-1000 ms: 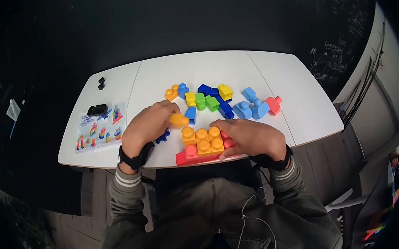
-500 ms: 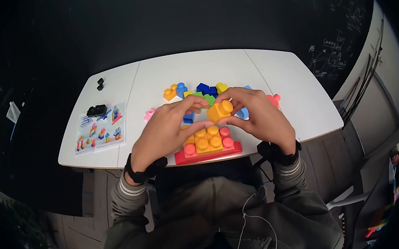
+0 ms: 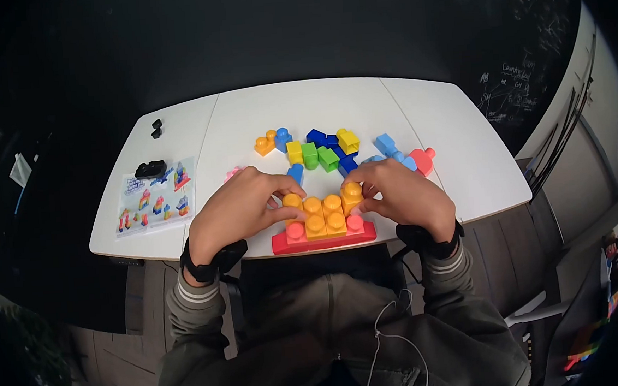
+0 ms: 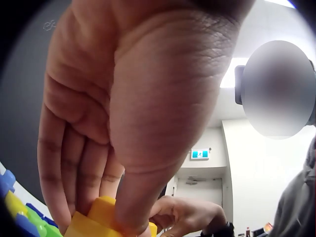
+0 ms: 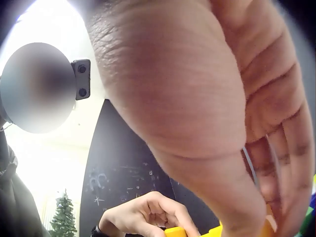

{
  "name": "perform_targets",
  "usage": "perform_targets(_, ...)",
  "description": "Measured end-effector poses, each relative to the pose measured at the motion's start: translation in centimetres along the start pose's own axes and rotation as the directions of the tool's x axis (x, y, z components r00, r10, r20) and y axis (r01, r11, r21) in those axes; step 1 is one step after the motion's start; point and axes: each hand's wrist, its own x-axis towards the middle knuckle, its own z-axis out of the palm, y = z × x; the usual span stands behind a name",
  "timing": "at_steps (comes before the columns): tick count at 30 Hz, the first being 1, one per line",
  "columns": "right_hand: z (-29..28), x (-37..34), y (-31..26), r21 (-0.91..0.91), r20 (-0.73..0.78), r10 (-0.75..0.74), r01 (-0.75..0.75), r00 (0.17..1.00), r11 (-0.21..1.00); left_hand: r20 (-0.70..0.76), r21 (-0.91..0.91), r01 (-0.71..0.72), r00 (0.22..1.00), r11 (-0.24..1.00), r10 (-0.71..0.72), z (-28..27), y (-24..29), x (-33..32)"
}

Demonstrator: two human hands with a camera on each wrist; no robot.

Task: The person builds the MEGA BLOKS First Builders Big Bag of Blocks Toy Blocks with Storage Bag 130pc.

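A red base (image 3: 319, 246) with pink studs lies along the near table edge, bearing a cluster of orange building blocks (image 3: 324, 224). At its right end my right hand (image 3: 409, 195) pinches an orange block (image 3: 351, 192) between thumb and fingers. My left hand (image 3: 240, 206) grips the orange block (image 3: 292, 200) at the left end, thumb on the near side. The left wrist view shows that thumb and the fingertips around the orange block (image 4: 94, 224). From the right wrist, the thumb hides most of the held block.
Beyond the hands lie loose blocks: green (image 3: 328, 159), yellow (image 3: 347, 142), dark blue (image 3: 315, 137), light blue (image 3: 385, 145) and red (image 3: 424, 162). An orange piece (image 3: 265, 143) sits farther back. At left, a picture leaflet (image 3: 155, 202) lies under a black device (image 3: 151, 169).
An orange block went from my left hand, left of the build, up between both hands, then down to the build's right end in my right hand. My left hand came to the left end.
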Motion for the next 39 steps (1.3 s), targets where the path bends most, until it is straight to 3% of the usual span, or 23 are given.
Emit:
perform_targets(2, -0.5, -0.4, 0.0, 0.002, 0.037, 0.02, -0.021, 0.999, 1.0, 0.004, -0.01, 0.007, 1.0, 1.0, -0.007, 0.0, 0.0, 0.1)
perform_targets(4, -1.1, -1.0, -0.1, -0.103, 0.276, 0.111, -0.085, 0.955, 0.991, 0.01, -0.023, 0.01, 1.0, 1.0, -0.01, 0.0, 0.2, 0.2)
perform_targets(5, -1.4, -1.3, 0.7, -0.102, 0.272, 0.117, -0.093, 0.955, 0.99, 0.017, -0.025, 0.019, 1.0, 1.0, -0.019, 0.0, 0.4, 0.2)
perform_targets(7, -2.3, -2.3, 3.2, 0.038, 0.246, -0.02, 0.011, 0.969, 0.999, 0.031, -0.032, 0.021, 0.999, 0.999, -0.02, 0.1, 0.7, 0.3)
perform_targets(9, -3.8, -3.0, 5.5, 0.017, 0.187, 0.014, -0.018, 0.982, 1.0, 0.028, 0.004, 0.038, 0.999, 0.999, -0.038, 0.1, 0.6, 0.1)
perform_targets(11, -4.8, -3.1, 7.7, 0.095, -0.045, 0.239, -0.234, 0.97, 0.968, 0.026, -0.011, 0.033, 0.999, 0.999, -0.033, 0.2, 0.5, 0.1)
perform_targets(12, -5.2, -3.1, 8.0, 0.095, -0.045, 0.239, -0.234, 0.97, 0.968, 0.019, -0.023, 0.03, 0.999, 0.999, -0.029, 0.2, 0.4, 0.0)
perform_targets(14, -6.0, -3.1, 8.0, -0.02, -0.145, 0.583, -0.592, 0.799, 0.806, 0.016, -0.02, 0.025, 1.0, 0.999, -0.024, 0.4, 0.3, 0.0)
perform_targets(15, -5.9, -2.9, 9.2, -0.019, -0.145, 0.583, -0.592, 0.799, 0.806, 0.013, -0.017, 0.018, 1.0, 1.0, -0.018, 0.5, 0.2, 0.0)
perform_targets(17, -5.3, -2.4, 11.5, -0.161, -0.185, 0.425, -0.454, 0.886, 0.877, -0.002, 0.009, 0.012, 1.0, 1.0, -0.012, 0.9, 0.5, 0.1)
perform_targets(20, -5.1, -1.4, 9.3, -0.058, -0.136, 0.418, -0.429, 0.898, 0.902, 0.001, 0.067, 0.038, 0.999, 0.997, -0.038, 1.0, 1.3, 0.5)
perform_targets(23, -3.9, -0.4, 8.4, -0.15, -0.156, 0.288, -0.311, 0.945, 0.939, 0.011, 0.1, 0.08, 0.997, 0.992, -0.081, 1.0, 1.6, 0.6)
perform_targets(25, -3.4, 0.0, 7.5, -0.134, -0.126, 0.306, -0.322, 0.944, 0.937, 0.002, 0.099, 0.094, 0.996, 0.991, -0.095, 0.8, 1.2, 0.7)
perform_targets(28, -2.6, 1.2, 7.1, -0.169, -0.111, 0.227, -0.243, 0.968, 0.955, -0.233, 0.027, 0.011, 0.973, 1.0, -0.004, -0.4, -0.1, 0.4)
perform_targets(29, -1.9, 1.9, 7.2, -0.176, -0.154, 0.083, -0.111, 0.984, 0.978, -0.235, 0.028, 0.014, 0.972, 1.0, -0.007, -1.1, -0.1, 0.3)
perform_targets(30, -1.2, 2.6, 7.2, -0.188, -0.196, -0.06, 0.023, 0.979, 0.982, -0.264, 0.01, 0.115, 0.958, 0.993, -0.108, -1.8, -0.2, 0.2)
perform_targets(31, -0.1, 3.6, 7.2, -0.19, -0.197, -0.063, 0.025, 0.978, 0.981, -0.293, -0.012, 0.211, 0.934, 0.977, -0.205, -2.0, -0.6, 0.0)
perform_targets(33, 1.5, 5.4, 7.2, -0.203, -0.349, -0.19, 0.124, 0.918, 0.971, -0.321, 0.041, 0.206, 0.929, 0.978, -0.183, -1.9, -1.3, -0.2)
perform_targets(39, 3.7, 7.1, 8.2, -0.228, -0.178, -0.128, 0.085, 0.976, 0.97, -0.264, 0.105, 0.29, 0.93, 0.951, -0.255, -2.5, -3.3, -1.3)
